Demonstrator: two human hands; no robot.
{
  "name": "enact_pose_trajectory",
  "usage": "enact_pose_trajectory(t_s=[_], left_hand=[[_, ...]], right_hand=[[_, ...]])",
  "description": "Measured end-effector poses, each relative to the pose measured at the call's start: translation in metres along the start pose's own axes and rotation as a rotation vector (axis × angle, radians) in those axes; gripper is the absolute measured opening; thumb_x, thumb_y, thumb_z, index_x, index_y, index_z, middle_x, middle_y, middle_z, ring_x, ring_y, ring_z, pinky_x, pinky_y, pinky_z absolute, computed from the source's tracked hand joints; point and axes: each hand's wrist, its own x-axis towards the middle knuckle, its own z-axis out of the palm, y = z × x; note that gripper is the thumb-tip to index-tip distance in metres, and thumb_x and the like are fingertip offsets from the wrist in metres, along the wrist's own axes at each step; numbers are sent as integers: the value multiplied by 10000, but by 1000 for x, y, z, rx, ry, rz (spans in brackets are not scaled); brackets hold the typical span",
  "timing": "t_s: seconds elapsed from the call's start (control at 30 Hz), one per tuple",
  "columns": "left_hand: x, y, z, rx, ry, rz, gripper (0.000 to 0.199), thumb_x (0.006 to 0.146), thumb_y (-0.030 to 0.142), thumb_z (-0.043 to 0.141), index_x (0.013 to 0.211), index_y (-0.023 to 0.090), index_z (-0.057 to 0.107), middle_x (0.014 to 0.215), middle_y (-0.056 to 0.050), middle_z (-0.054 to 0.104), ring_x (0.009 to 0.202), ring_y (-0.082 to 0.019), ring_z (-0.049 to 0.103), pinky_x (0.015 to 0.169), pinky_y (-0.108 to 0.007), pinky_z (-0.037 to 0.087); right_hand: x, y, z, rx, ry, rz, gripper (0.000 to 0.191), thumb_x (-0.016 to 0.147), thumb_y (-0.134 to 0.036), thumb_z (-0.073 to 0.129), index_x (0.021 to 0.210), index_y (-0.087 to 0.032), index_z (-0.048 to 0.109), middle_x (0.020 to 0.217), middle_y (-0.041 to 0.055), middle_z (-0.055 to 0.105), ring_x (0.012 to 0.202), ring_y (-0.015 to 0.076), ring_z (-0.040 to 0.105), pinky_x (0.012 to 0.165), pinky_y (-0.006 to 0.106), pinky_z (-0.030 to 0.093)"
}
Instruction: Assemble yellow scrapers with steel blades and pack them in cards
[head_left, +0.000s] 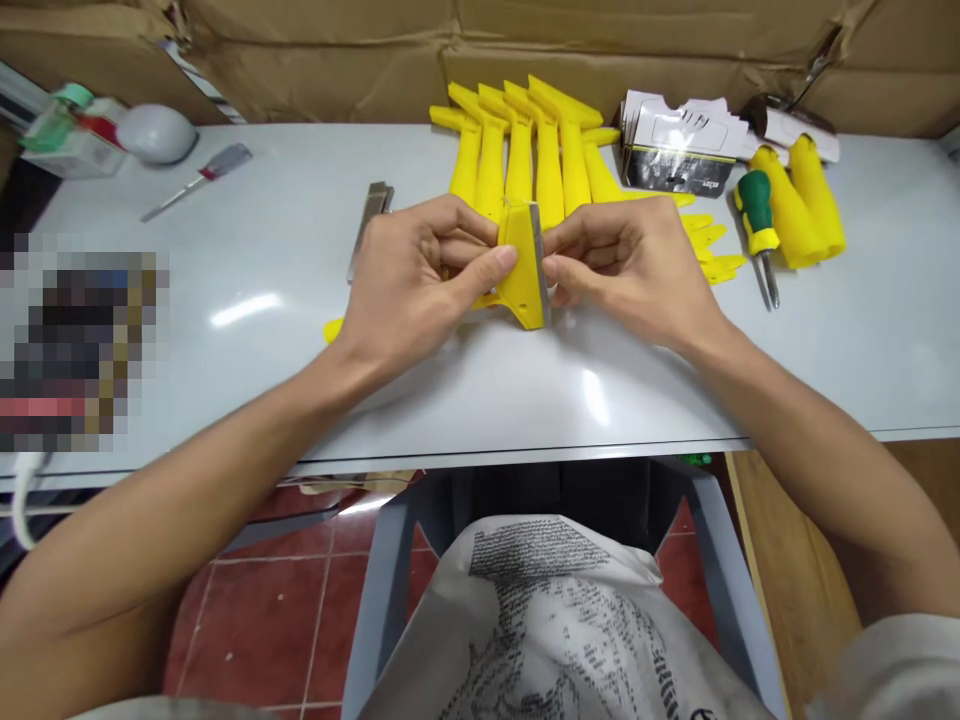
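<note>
A yellow scraper point(523, 285) is held over the table, its wide head upright between my two hands. My left hand point(431, 275) is closed on the scraper's head, thumb on its near face. The scraper's handle runs left beneath this hand, and its end shows past the wrist. A grey metal blade point(541, 265) lies along the right edge of the head. My right hand point(626, 265) pinches this blade between thumb and fingers. Behind my hands, several more yellow scrapers point(517, 160) lie in a row. A stack of metal blades point(373, 205) rests behind my left hand.
Printed cards point(679, 145) stand at the back right, near yellow handle sleeves point(795, 210) and a green-yellow screwdriver point(757, 225). At left are another screwdriver point(202, 180), a computer mouse point(157, 133) and a blurred-out object point(75, 345). Cardboard point(337, 60) lines the table's back edge.
</note>
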Motion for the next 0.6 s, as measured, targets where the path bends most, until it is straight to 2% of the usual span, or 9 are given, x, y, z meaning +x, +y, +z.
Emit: enact_pose_trajectory(t_s=[0.13,0.27,0.37,0.47,0.53,0.6], left_hand=[[1,1,0,-48,-63,37,610,796,787,1072,901,292,732,866,38,887,834,-231,798,742,-412,634],[0,1,-1,-76,-101,56,697,798,848,1053,931,271,685,911,-10,895,795,-241,801,734,-429,638],[0,0,-1,-63,-95,37,722,841,868,1017,966,256,654,888,-27,872,780,-233,782,781,-445,628],[0,-1,-1,-65,-85,73,731,824,870,1026,961,263,642,817,-2,834,740,-215,751,777,-445,622],[-1,-2,-1,-68,-84,75,667,847,806,1039,968,275,654,852,13,849,771,-215,762,796,-449,637],[-3,-1,-1,-27,-60,53,556,885,709,1033,1006,289,690,944,20,883,878,-233,800,885,-467,662]], right_hand=[[0,-2,-3,-72,18,-27,453,898,-624,1032,931,-232,807,816,37,784,791,238,815,763,403,749],[1,-2,-5,-89,20,-42,459,891,-615,1040,890,-224,801,747,25,766,741,222,795,747,389,748],[2,1,5,-47,39,-37,465,917,-622,1021,908,-208,811,756,27,780,722,203,786,726,368,744],[4,-2,13,-39,77,-24,444,941,-603,1009,906,-200,826,791,33,799,719,203,791,716,382,745],[5,-10,2,-103,60,-13,391,928,-537,1033,875,-199,841,788,39,799,702,212,787,673,388,721],[3,-19,-29,-209,118,-36,280,923,-407,1040,869,-191,870,801,48,795,706,204,777,629,357,655]])
